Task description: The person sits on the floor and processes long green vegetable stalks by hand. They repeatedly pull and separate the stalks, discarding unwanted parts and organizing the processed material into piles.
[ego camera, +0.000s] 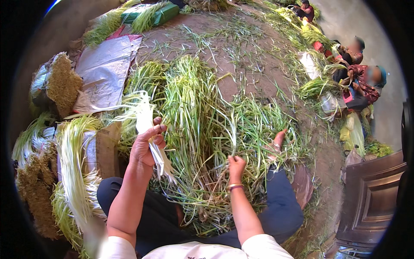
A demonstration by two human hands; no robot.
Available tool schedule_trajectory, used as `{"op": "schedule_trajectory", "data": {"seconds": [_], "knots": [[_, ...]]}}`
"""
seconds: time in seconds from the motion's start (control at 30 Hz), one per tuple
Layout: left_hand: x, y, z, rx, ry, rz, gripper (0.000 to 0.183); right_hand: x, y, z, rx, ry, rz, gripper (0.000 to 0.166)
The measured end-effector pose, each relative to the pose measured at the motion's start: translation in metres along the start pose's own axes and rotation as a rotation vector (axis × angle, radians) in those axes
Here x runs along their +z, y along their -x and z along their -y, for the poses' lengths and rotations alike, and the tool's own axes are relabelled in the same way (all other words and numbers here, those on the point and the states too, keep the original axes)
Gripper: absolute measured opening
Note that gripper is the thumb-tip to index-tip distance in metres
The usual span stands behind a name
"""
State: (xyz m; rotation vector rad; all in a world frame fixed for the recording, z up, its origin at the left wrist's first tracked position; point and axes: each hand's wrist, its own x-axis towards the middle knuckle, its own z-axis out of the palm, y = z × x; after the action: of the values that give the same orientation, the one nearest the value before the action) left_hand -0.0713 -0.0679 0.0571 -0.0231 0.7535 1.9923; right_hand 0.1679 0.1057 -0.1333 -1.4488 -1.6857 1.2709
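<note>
My left hand (147, 144) is raised over my folded leg, its fingers wrapped around a bunch of pale white stalks (144, 115). Their thin ends trail off to the left, and the thick white ends poke out below the palm. Farther right, my right hand (236, 166) pinches the lower end of a single long pale-green stalk (233, 129), which stands up from the fingers. Between and beyond both hands spreads a large heap of long green leafy stalks (190, 113). Dry, brownish leaf scraps (207, 200) lie at the near side of the heap, by my legs.
Long white stalks (69, 162) drape over a box (106, 149) at the left. Behind are root-ended bundles (63, 84) and a whitish woven sheet (103, 64). Several people (359, 81) sit along the right wall. A dark wooden panel (372, 197) stands at lower right. Loose leaves litter the floor (233, 77).
</note>
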Motion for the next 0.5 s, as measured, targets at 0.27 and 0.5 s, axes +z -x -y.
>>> {"op": "schedule_trajectory", "data": {"seconds": [0.27, 0.5], "knots": [[0.030, 0.007, 0.039, -0.059, -0.235, -0.115, 0.035, -0.038, 0.072, 0.053, -0.021, -0.474, 0.012, 0.016], [0.021, 0.007, 0.078, -0.058, -0.575, -0.263, 0.022, -0.012, 0.118, 0.096, -0.091, -0.456, 0.232, 0.020]]}}
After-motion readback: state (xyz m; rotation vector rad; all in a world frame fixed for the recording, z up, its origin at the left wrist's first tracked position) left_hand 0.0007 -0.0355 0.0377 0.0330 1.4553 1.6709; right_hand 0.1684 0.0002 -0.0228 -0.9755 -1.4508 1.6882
